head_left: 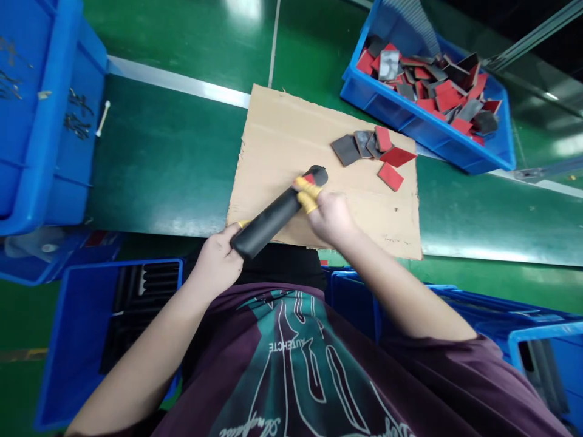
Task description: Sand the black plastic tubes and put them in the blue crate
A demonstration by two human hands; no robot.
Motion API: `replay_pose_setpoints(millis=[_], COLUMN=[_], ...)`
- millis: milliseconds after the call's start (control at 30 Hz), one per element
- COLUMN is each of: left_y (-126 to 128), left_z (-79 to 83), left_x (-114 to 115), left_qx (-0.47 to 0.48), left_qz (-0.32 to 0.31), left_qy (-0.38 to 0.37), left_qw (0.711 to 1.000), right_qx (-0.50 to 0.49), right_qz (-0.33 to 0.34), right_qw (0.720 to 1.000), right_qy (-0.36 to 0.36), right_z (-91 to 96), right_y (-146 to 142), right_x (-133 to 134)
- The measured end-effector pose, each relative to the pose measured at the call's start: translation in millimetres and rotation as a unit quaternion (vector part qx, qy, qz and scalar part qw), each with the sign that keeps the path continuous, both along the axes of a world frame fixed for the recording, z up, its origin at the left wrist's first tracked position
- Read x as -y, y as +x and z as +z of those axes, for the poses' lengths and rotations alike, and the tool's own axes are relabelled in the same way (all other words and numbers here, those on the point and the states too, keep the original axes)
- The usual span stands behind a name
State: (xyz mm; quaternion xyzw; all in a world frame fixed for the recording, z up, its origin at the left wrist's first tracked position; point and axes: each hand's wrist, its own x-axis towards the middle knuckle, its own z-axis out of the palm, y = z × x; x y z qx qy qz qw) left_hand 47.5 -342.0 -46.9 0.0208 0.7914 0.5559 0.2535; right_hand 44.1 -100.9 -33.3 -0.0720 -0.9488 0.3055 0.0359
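Observation:
A long black tube-like part (271, 223) slants over the cardboard sheet (282, 127), its far end rounded. My left hand (217, 262) grips its near end, with a yellow finger cover showing behind the part. Close to the far end, my right hand (330, 215) has its yellow-covered fingers closed on a small red pad (310, 178), which lies against the black part. Right of that hand, several loose pads (390, 176) rest on the cardboard, some red side up and some dark grey.
A blue bin (428, 121) full of red and grey pads stands at the back right. Another blue bin (68, 121) is at the left of the green table (159, 164). Below the table's front edge, a blue crate (75, 340) holds several black parts. More blue crates (546, 331) stand at the lower right.

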Motion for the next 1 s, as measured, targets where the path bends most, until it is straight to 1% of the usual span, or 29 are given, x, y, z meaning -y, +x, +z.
replay_pose_setpoints(millis=[100, 133, 167, 200, 233, 300, 333, 367, 400, 433, 467, 500, 533, 567, 600, 633, 667, 700, 733, 767, 800, 833, 867, 900, 933, 967, 1000], left_y=[0, 0, 0, 1, 1, 1, 1, 1, 1, 0, 0, 0, 0, 1, 1, 1, 1, 1, 1, 0, 0, -1, 0, 1, 3, 5, 8], left_z=[6.0, 7.3, 8.2, 8.8, 9.2, 9.7, 9.7, 9.7, 9.5, 9.1, 8.5, 7.7, 6.9, 6.0, 5.2, 4.5, 3.9, 3.4, 2.9, 2.6, 2.4, 2.4, 2.7, 3.3, 4.2, 5.4, 6.9], left_x=[1, 1, 1, 1, 1, 1, 1, 1, 1, 0, 0, 0, -1, -1, -2, -2, -2, -2, -2, -2, -3, -3, -5, -7, -10, -13, -16], left_qx=[-0.081, -0.107, -0.129, -0.145, -0.158, -0.180, -0.188, -0.190, -0.187, -0.181, -0.176, -0.172, -0.172, -0.175, -0.181, -0.188, -0.195, -0.202, -0.210, -0.213, -0.201, -0.159, -0.092, -0.010, 0.071, 0.138, 0.180], left_qz=[-0.058, -0.076, -0.094, -0.110, -0.125, -0.141, -0.143, -0.142, -0.141, -0.143, -0.148, -0.156, -0.166, -0.175, -0.183, -0.188, -0.191, -0.187, -0.173, -0.145, -0.104, -0.048, 0.013, 0.066, 0.102, 0.120, 0.126], left_qy=[-0.083, -0.115, -0.151, -0.185, -0.213, -0.243, -0.247, -0.248, -0.248, -0.244, -0.240, -0.238, -0.244, -0.260, -0.283, -0.310, -0.331, -0.339, -0.329, -0.302, -0.258, -0.191, -0.111, -0.030, 0.040, 0.093, 0.124], left_qw=[0.992, 0.985, 0.976, 0.966, 0.956, 0.943, 0.940, 0.939, 0.940, 0.942, 0.943, 0.943, 0.940, 0.933, 0.924, 0.913, 0.903, 0.900, 0.904, 0.918, 0.939, 0.967, 0.989, 0.997, 0.991, 0.979, 0.968], right_qx=[0.028, 0.032, 0.033, 0.027, 0.017, -0.011, -0.023, -0.027, -0.018, -0.006, 0.031, 0.061, 0.077, 0.091, 0.092, 0.082, 0.067, 0.038, 0.014, -0.009, -0.028, -0.043, -0.055, -0.064, -0.069, -0.073, -0.075], right_qz=[0.123, 0.144, 0.146, 0.127, 0.092, 0.005, -0.021, -0.026, -0.002, 0.036, 0.102, 0.168, 0.194, 0.206, 0.190, 0.152, 0.102, 0.044, -0.002, -0.036, -0.059, -0.073, -0.079, -0.081, -0.079, -0.076, -0.073], right_qw=[0.992, 0.989, 0.989, 0.991, 0.996, 0.999, 0.999, 0.999, 1.000, 0.999, 0.994, 0.983, 0.977, 0.973, 0.976, 0.984, 0.992, 0.998, 1.000, 0.999, 0.997, 0.995, 0.994, 0.993, 0.993, 0.993, 0.993], right_qy=[0.026, 0.026, 0.021, 0.011, 0.000, -0.030, -0.037, -0.033, -0.019, -0.001, 0.029, 0.042, 0.046, 0.052, 0.049, 0.041, 0.035, 0.007, -0.017, -0.030, -0.042, -0.049, -0.053, -0.057, -0.060, -0.061, -0.060], right_z=[3.5, 3.1, 1.8, -0.1, -2.4, -6.2, -6.8, -6.1, -4.4, -1.7, 1.3, 4.1, 6.2, 7.0, 6.4, 4.2, 0.8, -3.6, -8.4, -13.3, -18.1, -22.3, -25.8, -28.2, -29.5, -29.4, -28.1], right_y=[25, 29, 29, 25, 18, 2, -2, -1, 4, 14, 25, 37, 45, 49, 48, 42, 33, 22, 11, 1, -8, -14, -18, -20, -21, -19, -15], right_x=[24, 24, 19, 9, -3, -24, -26, -21, -10, 7, 25, 41, 53, 58, 54, 44, 27, 8, -12, -31, -47, -58, -66, -70, -70, -66, -59])
